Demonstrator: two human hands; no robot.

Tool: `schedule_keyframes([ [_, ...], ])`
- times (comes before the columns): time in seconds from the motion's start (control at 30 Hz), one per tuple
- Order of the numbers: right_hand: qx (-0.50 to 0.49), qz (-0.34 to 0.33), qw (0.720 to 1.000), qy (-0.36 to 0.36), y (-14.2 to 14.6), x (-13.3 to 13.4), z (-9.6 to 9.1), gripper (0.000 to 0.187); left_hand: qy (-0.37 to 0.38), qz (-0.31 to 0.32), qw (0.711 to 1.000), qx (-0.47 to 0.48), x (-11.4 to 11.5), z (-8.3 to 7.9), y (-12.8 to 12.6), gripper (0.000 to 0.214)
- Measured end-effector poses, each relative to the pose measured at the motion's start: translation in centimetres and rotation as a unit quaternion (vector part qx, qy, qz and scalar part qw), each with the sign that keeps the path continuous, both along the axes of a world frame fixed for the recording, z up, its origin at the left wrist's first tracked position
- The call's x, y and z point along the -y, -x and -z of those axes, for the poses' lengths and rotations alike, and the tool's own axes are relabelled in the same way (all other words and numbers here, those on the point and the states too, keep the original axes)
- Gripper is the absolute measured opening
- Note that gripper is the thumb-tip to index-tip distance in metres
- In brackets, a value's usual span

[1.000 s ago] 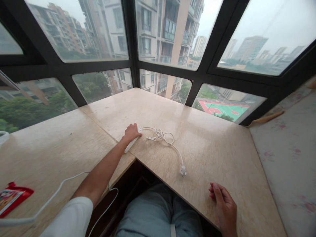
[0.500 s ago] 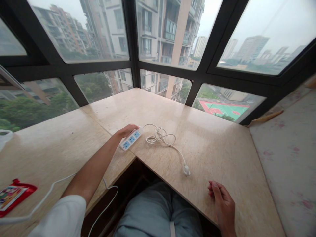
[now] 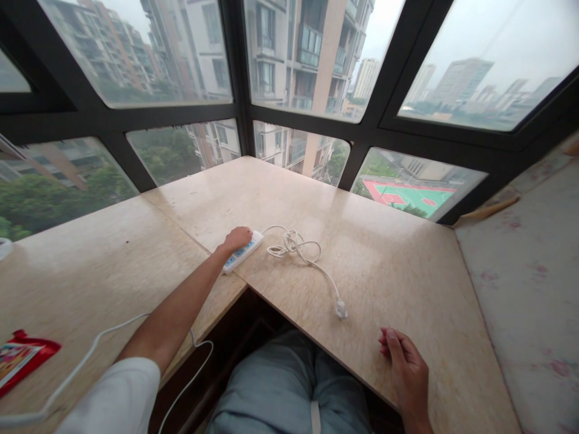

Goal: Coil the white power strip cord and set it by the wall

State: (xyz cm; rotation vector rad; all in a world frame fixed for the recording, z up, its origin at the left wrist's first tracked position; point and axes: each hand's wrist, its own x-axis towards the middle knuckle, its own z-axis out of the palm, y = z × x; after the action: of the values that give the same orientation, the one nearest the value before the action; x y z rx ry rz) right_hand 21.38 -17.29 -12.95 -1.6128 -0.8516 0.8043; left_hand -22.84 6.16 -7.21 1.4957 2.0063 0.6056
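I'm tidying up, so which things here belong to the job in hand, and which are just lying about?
Job in hand:
- power strip, under the left hand
- its looped cord
- its plug

Lying about, it seems:
- red packet
- white cable at left
- white object, cut off at left edge

The left-hand grip covers part of a white power strip, its fingertips' hold hard to make out. A forearm hides a stretch of thin white cable, which runs off the left edge. That edge also crops a red packet, its print unreadable. The right-hand grip's palm is out of sight.
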Motion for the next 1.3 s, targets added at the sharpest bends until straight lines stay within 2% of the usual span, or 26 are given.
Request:
schedule_keyframes([
  [0.1, 0.008, -0.006, 1.0, 0.016, 0.0, 0.1, -0.3, 0.053, 0.004, 0.016, 0.997, -0.079, -0.3, 0.0, -0.3, 0.015],
  [0.2, 0.016, -0.013, 0.999, 0.025, 0.2, 0.1, -0.4, 0.053, -0.009, 0.028, 0.991, -0.129, 0.2, 0.1, -1.0, 0.03],
  [0.27, 0.033, -0.018, 0.999, 0.021, 0.7, 0.0, -0.4, 0.052, -0.049, 0.044, 0.983, -0.172, 0.6, 0.0, -1.8, 0.043],
  [0.37, 0.102, -0.052, 0.993, -0.016, 2.4, -0.5, -0.7, 0.047, -0.128, 0.118, 0.96, -0.221, 1.1, -0.2, -3.4, 0.052],
  [0.43, 0.176, -0.097, 0.977, -0.07, 4.1, -1.3, -1.1, 0.044, -0.144, 0.165, 0.953, -0.21, 1.3, -0.5, -4.7, 0.051],
  [0.53, 0.263, -0.161, 0.943, -0.124, 6.8, -3.3, -1.5, 0.051, -0.123, 0.192, 0.956, -0.184, 2.2, -1.1, -7.0, 0.05],
  [0.6, 0.297, -0.189, 0.93, -0.111, 8.1, -4.8, -1.6, 0.058, -0.106, 0.209, 0.956, -0.179, 3.3, -1.4, -8.4, 0.053],
  [0.7, 0.309, -0.219, 0.923, -0.065, 8.5, -6.8, -1.8, 0.05, -0.096, 0.225, 0.952, -0.185, 5.2, -1.5, -10.1, 0.052],
  [0.83, 0.235, -0.212, 0.948, -0.017, 6.0, -7.7, -2.7, 0.038, -0.12, 0.194, 0.96, -0.16, 7.0, -1.2, -12.1, 0.033],
  [0.93, 0.152, -0.152, 0.976, -0.02, 2.5, -7.2, -3.5, 0.039, -0.13, 0.193, 0.97, -0.072, 7.7, -0.8, -14.2, 0.025],
  [1.07, 0.039, -0.043, 0.998, -0.03, -2.4, -6.1, -4.0, 0.043, -0.14, 0.22, 0.965, 0.039, 9.3, 0.2, -18.2, 0.025],
  [1.17, -0.095, 0.04, 0.992, -0.069, -5.2, -5.6, -4.0, 0.043, -0.14, 0.239, 0.953, 0.122, 10.9, 0.9, -21.0, 0.028],
  [1.3, -0.27, 0.085, 0.948, -0.144, -7.7, -5.7, -4.0, 0.043, -0.149, 0.272, 0.932, 0.19, 12.3, 1.6, -23.0, 0.028],
])
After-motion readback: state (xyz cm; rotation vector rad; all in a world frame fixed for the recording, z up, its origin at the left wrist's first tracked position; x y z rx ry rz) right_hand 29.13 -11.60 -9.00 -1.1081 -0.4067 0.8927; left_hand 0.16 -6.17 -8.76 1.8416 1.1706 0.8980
